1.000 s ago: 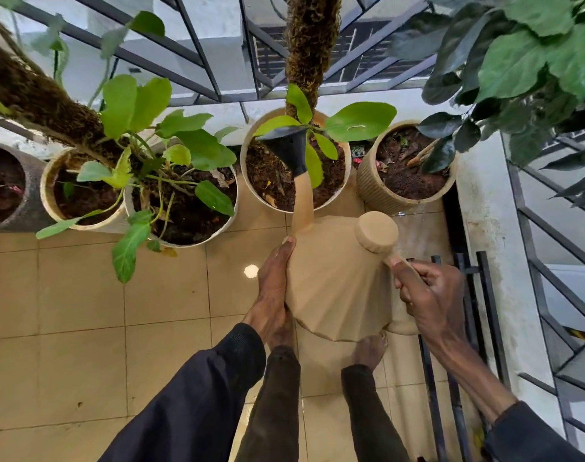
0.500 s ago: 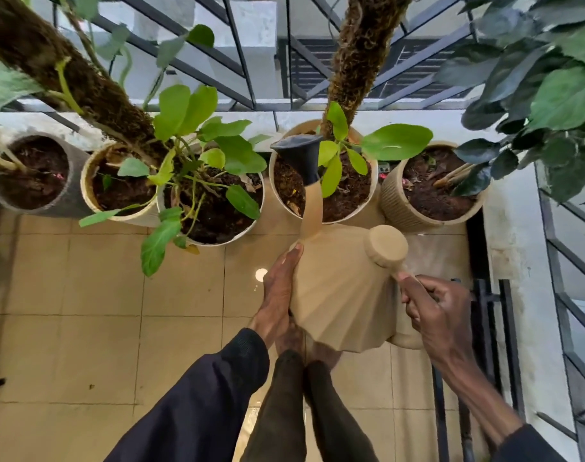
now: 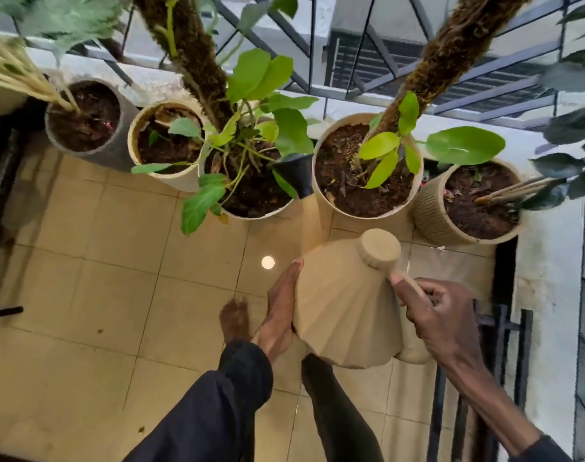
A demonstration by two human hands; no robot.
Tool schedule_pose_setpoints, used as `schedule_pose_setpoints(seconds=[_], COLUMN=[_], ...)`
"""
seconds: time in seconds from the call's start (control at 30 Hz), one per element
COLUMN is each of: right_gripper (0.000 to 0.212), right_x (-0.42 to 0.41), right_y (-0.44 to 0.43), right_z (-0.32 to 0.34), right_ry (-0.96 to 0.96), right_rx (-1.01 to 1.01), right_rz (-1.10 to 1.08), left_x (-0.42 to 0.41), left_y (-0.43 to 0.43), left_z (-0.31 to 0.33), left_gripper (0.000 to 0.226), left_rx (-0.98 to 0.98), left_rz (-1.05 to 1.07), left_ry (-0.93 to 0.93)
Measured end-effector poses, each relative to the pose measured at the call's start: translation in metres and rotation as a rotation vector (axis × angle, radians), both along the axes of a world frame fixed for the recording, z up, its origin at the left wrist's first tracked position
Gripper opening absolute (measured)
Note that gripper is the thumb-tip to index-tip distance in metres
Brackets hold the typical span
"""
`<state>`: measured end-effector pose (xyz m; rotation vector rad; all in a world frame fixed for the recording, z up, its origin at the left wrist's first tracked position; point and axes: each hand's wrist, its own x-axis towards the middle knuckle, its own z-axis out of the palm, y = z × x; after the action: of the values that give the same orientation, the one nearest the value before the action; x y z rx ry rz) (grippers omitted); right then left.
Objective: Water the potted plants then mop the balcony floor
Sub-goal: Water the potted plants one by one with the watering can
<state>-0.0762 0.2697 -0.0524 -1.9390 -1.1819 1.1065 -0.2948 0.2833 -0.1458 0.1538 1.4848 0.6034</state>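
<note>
One camera here, riding on the person's head, tipped forward and steeply down. It stares almost straight onto the tiled floor (image 3: 84, 278), close above the left hand (image 3: 279, 311) and right hand (image 3: 441, 315) on the watering can (image 3: 344, 311) at lower centre; the row of pots (image 3: 431, 215) crosses the upper frame, railing (image 3: 313, 45) along the top.

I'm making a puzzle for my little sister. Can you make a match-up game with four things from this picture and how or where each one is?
Things:
1 spout tip
2 ribbed pot
3 left hand
4 right hand

Match with:
A grips the handle of the watering can
B black
C flat against the watering can's side
D at the right end of the pot row

Pairs: 1-B, 2-D, 3-C, 4-A
</note>
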Motion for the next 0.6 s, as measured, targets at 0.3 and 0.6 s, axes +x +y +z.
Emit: schedule_pose_setpoints(seconds=[0.3, 0.6], right_gripper=[0.085, 0.066], right_x=[-0.051, -0.085], right_y=[0.020, 0.043], right_z=[-0.007, -0.007], right_ry=[-0.014, -0.084], right_rx=[-0.143, -0.260], right_rz=[0.055, 0.082], left_x=[-0.054, -0.088], left_y=[-0.002, 0.007], left_z=[-0.013, -0.016], left_gripper=[0.076, 0.049], left_rx=[-0.072, -0.126], left_rz=[-0.081, -0.157], left_ry=[-0.029, -0.113])
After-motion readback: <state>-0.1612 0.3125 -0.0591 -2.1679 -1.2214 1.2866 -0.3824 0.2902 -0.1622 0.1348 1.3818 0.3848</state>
